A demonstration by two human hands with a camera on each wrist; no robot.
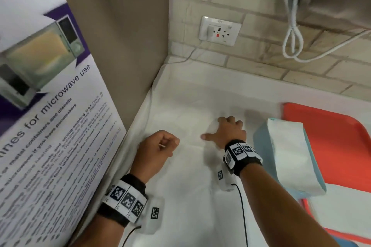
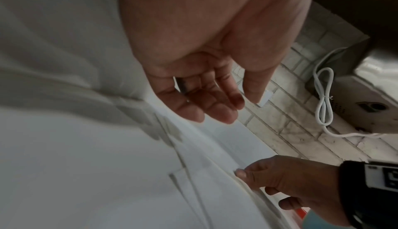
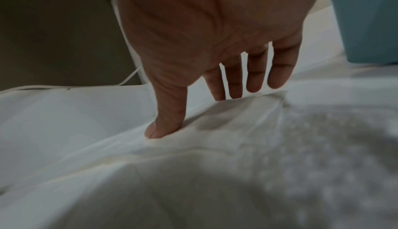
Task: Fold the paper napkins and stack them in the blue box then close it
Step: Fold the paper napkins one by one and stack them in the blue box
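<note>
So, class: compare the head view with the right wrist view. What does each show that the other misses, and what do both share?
Only the head view shows the poster, the socket, the orange tray, the folded napkins in the blue box, and the left hand, loosely curled and holding nothing.

Only the right wrist view shows the right hand's palm side, with the fingers straight and the thumb tip pressing into the napkin.

Both show the right hand on the napkin and the blue box.

The head view is bright and a bit blurry. Both wrist views are dim, with fuzzy bottoms and soft shadows.
</note>
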